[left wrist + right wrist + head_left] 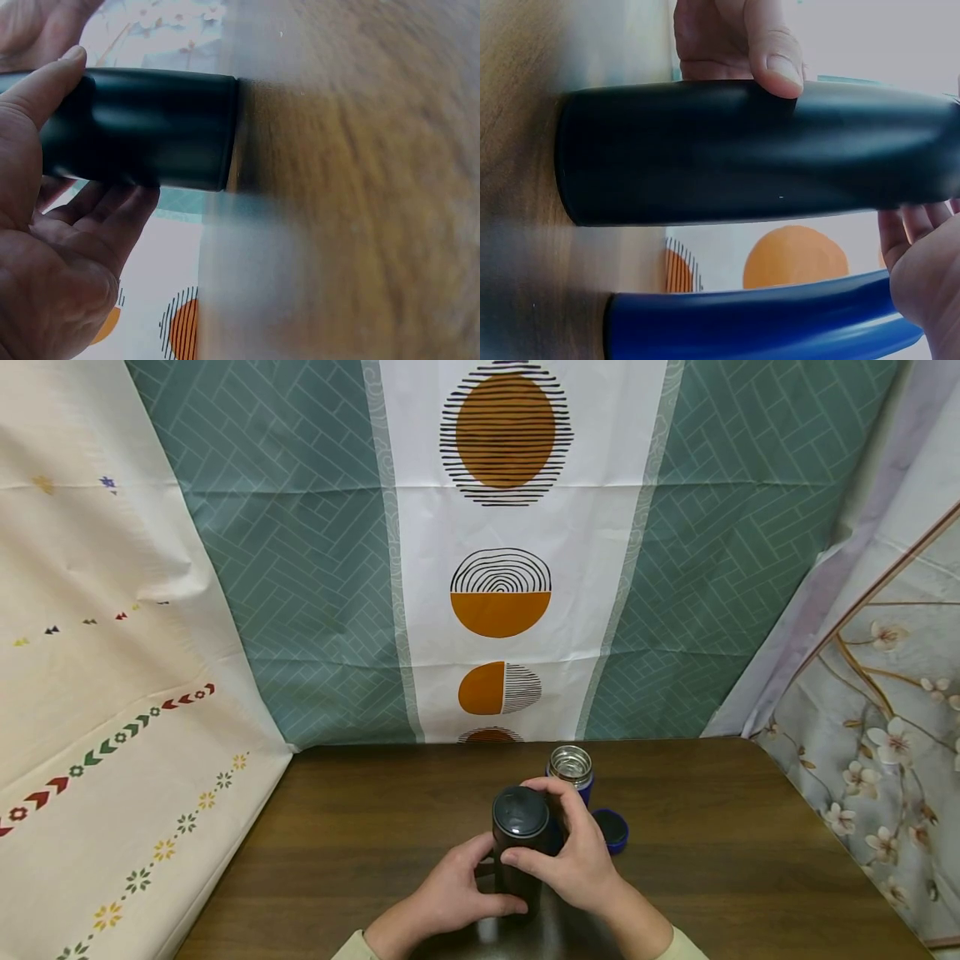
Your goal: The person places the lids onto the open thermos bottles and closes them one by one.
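1. The left hand [453,887] is wrapped around the lower body of a matte black cylindrical flask [727,154], thumb on the near side.
2. The right hand [579,856] holds the same flask higher up, thumb and fingers curled around it just below its round, glossy black top [521,812].
3. The black flask stands upright on a brown wood-grain table [720,852], between the two hands.
4. Just beyond the right hand stands a glossy blue cylindrical flask [742,326], its silvery metal mouth uncovered.
5. A round black lid with a blue rim [611,829] lies near it, to the right.
6. Behind hangs a teal-and-white cloth [300,568] printed with orange circles.
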A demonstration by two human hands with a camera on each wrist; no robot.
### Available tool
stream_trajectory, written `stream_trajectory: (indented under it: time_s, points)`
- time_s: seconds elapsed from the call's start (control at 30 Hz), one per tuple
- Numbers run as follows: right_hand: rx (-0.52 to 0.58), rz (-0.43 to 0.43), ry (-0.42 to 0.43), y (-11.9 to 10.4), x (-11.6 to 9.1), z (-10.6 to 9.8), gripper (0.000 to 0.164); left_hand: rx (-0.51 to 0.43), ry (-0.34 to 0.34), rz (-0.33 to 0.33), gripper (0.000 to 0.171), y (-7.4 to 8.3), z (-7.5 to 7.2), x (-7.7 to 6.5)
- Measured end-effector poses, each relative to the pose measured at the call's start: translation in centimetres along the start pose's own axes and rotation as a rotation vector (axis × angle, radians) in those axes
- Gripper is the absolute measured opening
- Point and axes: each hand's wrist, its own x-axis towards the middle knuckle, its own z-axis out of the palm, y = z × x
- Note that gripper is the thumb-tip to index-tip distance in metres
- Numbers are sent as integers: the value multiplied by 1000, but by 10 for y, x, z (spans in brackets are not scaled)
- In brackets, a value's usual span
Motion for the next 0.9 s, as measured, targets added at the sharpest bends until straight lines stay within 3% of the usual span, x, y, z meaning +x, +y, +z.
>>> stream_trajectory:
  time_s: [0.13, 0.3, 0.47, 0.9]
  points:
    - [29, -17, -50, 1, 0, -2, 86, 6, 0, -6, 77, -1, 0, -1]
    - [158, -63, -155, 2, 2, -5, 81, 6, 0, -10, 78, 0, -1, -1]
    - [240, -107, -189, 1, 4, -5, 76, 3, -2, -12, 78, 1, -1, -2]
    - [117, -30, -126, 0, 2, -6, 72, -1, -4, -3, 80, 0, 0, -1]
